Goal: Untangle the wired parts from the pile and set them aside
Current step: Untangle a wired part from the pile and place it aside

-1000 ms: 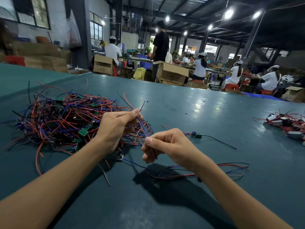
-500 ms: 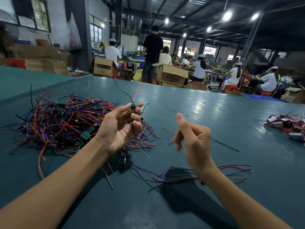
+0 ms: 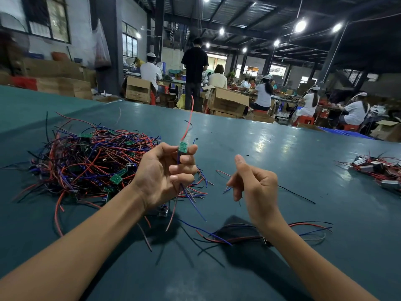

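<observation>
behind the table [image 3: 293, 153] runs a dim workshop with cardboard boxes [image 3: 227, 102], ceiling lamps and seated workers [image 3: 263, 94] at far benches; one person in black [image 3: 194, 72] stands with their back turned. teal and glossy, the table fills the lower view. on its left lies the pile [image 3: 86, 161], a dense knot of red, blue and black wires with small green boards scattered through it.

left hand [image 3: 165, 177] is raised just right of the pile, palm towards the camera, fingers curled. thumb and forefinger pinch a small green board [image 3: 183, 147] held upright; a red wire [image 3: 189, 118] rises from its top and curves up past the table's far edge, while blue and red leads [image 3: 191, 200] pass down through the curled fingers and hang loose below the hand, ends near the table.

right hand [image 3: 253, 187] hovers beside it, apart, thumb pointing up and fingers loosely bent. whether it pinches a thin strand, i cannot tell; a short blue tip shows just by its fingertips.

under the right wrist lies a small set [image 3: 303, 228] of red, blue and black wires, spread flat, separate from the pile. a lone black wire [image 3: 297, 194] lies to the right of the hand. at the far right edge sits another heap [image 3: 377, 170] of wires with silvery blocks.
</observation>
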